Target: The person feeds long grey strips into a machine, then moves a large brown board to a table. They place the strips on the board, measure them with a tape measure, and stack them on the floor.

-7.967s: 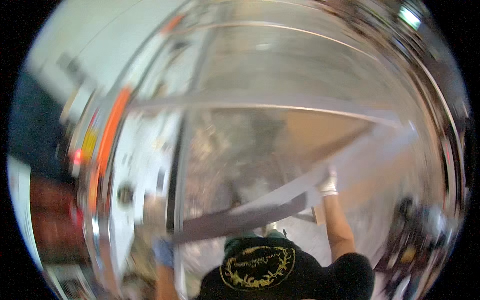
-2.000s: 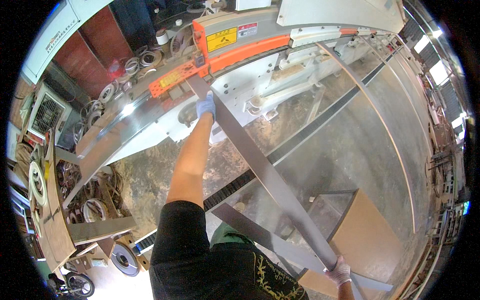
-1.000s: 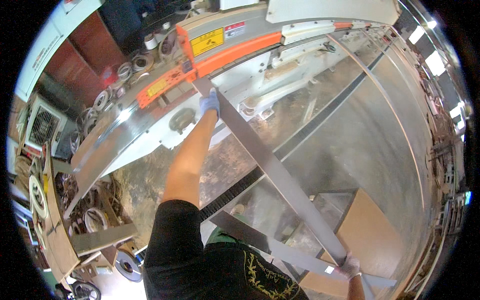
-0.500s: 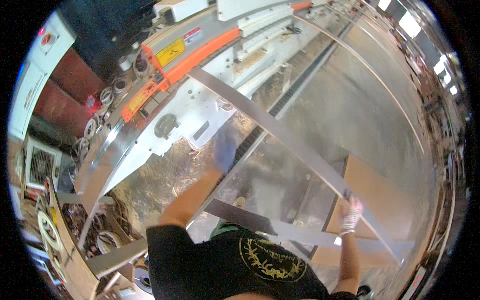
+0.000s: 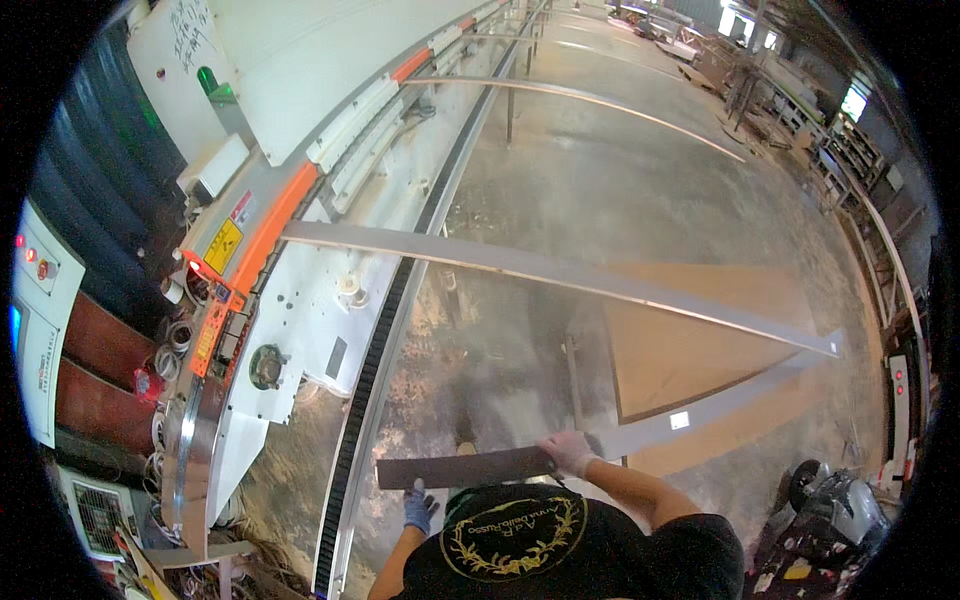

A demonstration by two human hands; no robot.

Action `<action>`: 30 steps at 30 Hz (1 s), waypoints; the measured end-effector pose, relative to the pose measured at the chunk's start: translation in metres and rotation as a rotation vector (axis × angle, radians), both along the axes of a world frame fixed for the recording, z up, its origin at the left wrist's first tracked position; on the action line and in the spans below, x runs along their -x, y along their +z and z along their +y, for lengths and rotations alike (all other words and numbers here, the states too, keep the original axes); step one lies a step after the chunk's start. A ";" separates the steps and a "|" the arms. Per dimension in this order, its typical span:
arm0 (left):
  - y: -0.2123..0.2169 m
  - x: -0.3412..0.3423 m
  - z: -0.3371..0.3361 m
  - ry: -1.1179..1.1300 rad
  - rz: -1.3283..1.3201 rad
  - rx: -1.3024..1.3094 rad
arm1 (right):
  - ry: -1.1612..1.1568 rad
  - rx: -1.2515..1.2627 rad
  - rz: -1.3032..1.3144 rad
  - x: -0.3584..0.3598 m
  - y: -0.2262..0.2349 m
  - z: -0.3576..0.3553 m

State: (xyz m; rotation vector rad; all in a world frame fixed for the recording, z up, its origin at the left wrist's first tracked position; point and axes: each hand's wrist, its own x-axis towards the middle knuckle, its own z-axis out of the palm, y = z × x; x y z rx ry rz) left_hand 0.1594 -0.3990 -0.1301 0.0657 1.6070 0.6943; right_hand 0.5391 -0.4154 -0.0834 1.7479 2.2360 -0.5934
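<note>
A long flat bar [image 5: 460, 467] runs across in front of my body, dark brown at its left part and light grey further right. My right hand [image 5: 569, 453], in a pale glove, lies on it where the dark part meets the grey. Its fingers are smeared and partly hidden, so their grip is unclear. Below the bar's left end is my left hand [image 5: 420, 507] in a blue-grey glove, fingers apart, close to the near edge. Beyond, a second grey bar [image 5: 560, 278] slants from the machine [image 5: 290, 225] to meet the first bar at the far right.
A brown panel [image 5: 690, 340] shows under the two bars. The black track [image 5: 360, 400] runs along the machine's white side. At left stand a control cabinet [image 5: 45, 340] and rolls of edging tape [image 5: 172, 345]. A dark scooter-like vehicle [image 5: 835, 520] stands at lower right.
My view has turned and shifted. My right hand has left the slanting bar for the nearer one. My left hand has come back from near the track to the nearer bar's end.
</note>
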 end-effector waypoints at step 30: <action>0.085 0.216 0.215 0.610 0.830 -0.616 | -0.059 -0.055 -0.110 -0.117 0.116 -0.031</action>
